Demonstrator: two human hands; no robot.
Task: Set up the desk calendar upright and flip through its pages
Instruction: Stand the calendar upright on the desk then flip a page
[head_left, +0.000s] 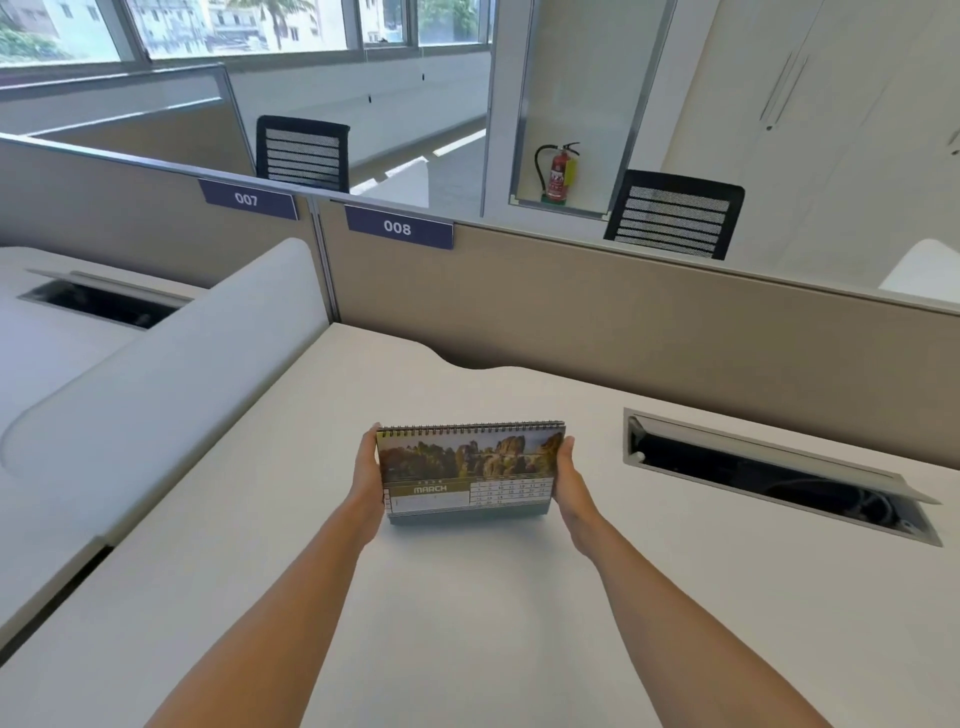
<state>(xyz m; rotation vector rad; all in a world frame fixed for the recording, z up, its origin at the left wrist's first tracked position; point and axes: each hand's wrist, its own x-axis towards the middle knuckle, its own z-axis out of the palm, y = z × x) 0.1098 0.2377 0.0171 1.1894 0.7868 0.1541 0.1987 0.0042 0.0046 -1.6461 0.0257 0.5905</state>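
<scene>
The desk calendar (470, 470) stands upright on the white desk (467, 623), spiral binding on top. Its front page shows a rocky landscape photo above the word MARCH and a date grid. My left hand (368, 480) grips its left edge, thumb near the top corner. On the other side my right hand (569, 483) holds the right edge, fingers reaching behind. Both forearms stretch forward from the bottom of the view.
An open cable tray (769, 475) with a raised flap lies to the calendar's right. A beige partition (623, 317) labelled 008 closes the desk's far side. A rounded white divider (171, 395) borders the left. Black mesh chairs (675, 213) stand beyond the partition.
</scene>
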